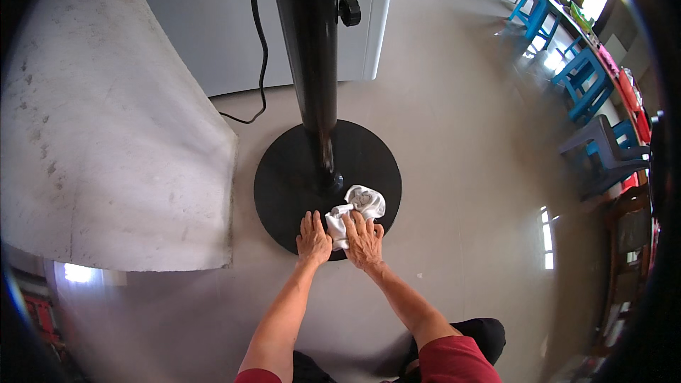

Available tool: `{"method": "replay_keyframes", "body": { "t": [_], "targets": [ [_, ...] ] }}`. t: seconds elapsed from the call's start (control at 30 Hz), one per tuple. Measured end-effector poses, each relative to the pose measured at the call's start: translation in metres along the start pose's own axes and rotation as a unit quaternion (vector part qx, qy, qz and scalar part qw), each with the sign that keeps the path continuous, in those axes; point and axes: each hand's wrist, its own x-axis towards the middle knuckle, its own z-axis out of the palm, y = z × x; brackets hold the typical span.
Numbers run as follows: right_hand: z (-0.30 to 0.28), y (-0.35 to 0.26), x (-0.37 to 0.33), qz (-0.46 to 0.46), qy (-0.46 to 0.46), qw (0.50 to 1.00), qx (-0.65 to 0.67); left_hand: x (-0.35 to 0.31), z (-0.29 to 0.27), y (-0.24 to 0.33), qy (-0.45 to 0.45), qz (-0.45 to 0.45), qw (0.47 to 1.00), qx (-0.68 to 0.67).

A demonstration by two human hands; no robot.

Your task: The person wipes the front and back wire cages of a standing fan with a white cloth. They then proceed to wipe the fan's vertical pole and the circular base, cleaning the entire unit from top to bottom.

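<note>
A round black base (pixel 284 177) of a floor stand sits on the shiny grey floor, with a black pole (pixel 312 64) rising from its middle. A crumpled white cloth (pixel 358 209) lies on the near right part of the base. My right hand (pixel 364 240) presses down on the cloth with fingers spread over it. My left hand (pixel 313 237) rests flat on the base just left of the cloth, touching its edge.
A thick white pillar (pixel 99 135) stands at the left. A black cable (pixel 259 50) hangs in front of a pale wall panel (pixel 206 21). Blue plastic stools (pixel 582 81) and a grey chair (pixel 603 149) line the far right beside a table.
</note>
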Motion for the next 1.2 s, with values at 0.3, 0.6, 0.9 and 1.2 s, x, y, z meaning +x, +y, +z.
{"method": "replay_keyframes", "body": {
  "t": [0.3, 0.6, 0.9, 1.2],
  "targets": [
    [0.011, 0.067, 0.075, 0.086, 0.082, 0.988, 0.096, -0.015, -0.01, 0.001, -0.084, 0.075, 0.98, 0.166],
    [-0.08, 0.03, 0.104, -0.099, 0.125, 0.985, -0.068, -0.015, -0.011, 0.009, -0.105, 0.038, 0.975, 0.19],
    [-0.035, 0.038, 0.094, 0.071, 0.074, 0.994, 0.025, -0.017, -0.008, 0.0, -0.062, 0.076, 0.975, 0.199],
    [0.023, 0.015, 0.029, -0.068, 0.107, 0.992, 0.013, -0.013, 0.005, 0.001, -0.048, 0.072, 0.973, 0.214]
  ]
}}
